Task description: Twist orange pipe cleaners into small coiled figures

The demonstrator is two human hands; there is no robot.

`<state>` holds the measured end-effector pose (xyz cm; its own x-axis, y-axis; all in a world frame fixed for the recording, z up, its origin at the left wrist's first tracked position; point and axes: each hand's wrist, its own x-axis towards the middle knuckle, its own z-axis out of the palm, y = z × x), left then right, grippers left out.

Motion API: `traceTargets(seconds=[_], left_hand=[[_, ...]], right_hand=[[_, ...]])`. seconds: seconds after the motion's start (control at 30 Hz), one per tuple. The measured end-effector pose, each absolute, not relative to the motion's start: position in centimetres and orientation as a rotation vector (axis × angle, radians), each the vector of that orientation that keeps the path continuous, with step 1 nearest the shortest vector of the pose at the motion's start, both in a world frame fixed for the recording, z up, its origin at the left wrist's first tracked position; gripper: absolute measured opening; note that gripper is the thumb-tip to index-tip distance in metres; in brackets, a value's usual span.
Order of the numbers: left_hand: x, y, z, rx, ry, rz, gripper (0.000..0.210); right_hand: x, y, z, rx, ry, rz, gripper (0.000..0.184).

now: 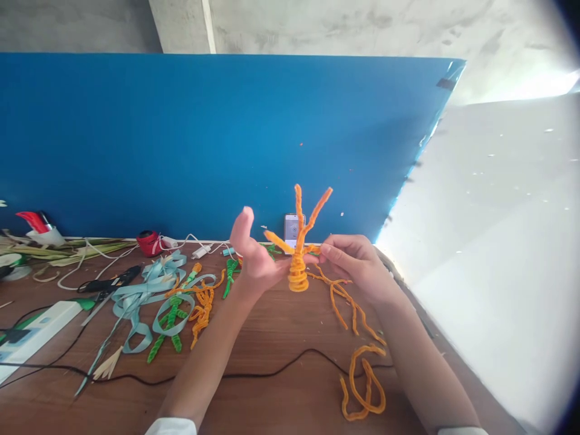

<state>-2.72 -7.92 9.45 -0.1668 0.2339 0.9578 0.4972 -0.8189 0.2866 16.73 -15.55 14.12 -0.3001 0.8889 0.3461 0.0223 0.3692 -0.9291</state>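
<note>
An orange pipe-cleaner figure (298, 270) stands upright in the air above the table. Its lower part is wound in a coil, and several twisted arms spread from the top. My right hand (357, 264) pinches the tip of its right-hand arm between thumb and fingers. Behind the coil, my left hand (258, 260) stretches its fingers flat, thumb raised and apart; the coil hides part of those fingers. Loose orange pipe cleaners (347, 302) lie below my right hand, and a bent orange strand (368, 386) lies nearer me.
On the left are light-blue ribbon (136, 302), green pipe-cleaner pieces (172, 320), an orange braided piece (202, 308), a glue gun (113, 281) and a white power strip (40, 338). A black cable (263, 374) crosses the table. A phone (292, 228) leans on the blue panel (217, 145).
</note>
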Motion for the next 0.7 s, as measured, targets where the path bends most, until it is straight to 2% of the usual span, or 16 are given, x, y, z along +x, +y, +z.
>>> traceTargets(seconds=[0.17,0.23,0.37,0.5,0.6,0.7], left_hand=[[-3.2,-9.3,9.5,-2.299,-0.717,-1.668,0.026],[-2.8,-9.9,10.4,-2.45,-0.734,-1.566,0.016],[-2.4,-10.4,12.3,-2.732,-0.88,-1.512,0.021],[-2.9,-10.6,13.3,-3.338,-0.738,-1.316,0.032],[-2.9,-10.9,13.3,-3.508,-0.706,-1.547,0.048],[-2.4,-11.4,13.2,-3.465,-0.959,-1.939,0.057]], right_hand=[[17.0,-15.8,14.3,-0.824,-1.73,1.031,0.038],[16.9,-15.9,14.3,-0.85,-1.778,0.924,0.038],[16.9,-15.7,14.1,-0.959,-1.903,0.583,0.037],[17.3,-15.3,14.1,-0.956,-1.952,0.473,0.037],[17.7,-15.1,14.0,-0.924,-1.924,0.451,0.036],[17.7,-14.9,13.8,-0.938,-1.884,0.39,0.035]])
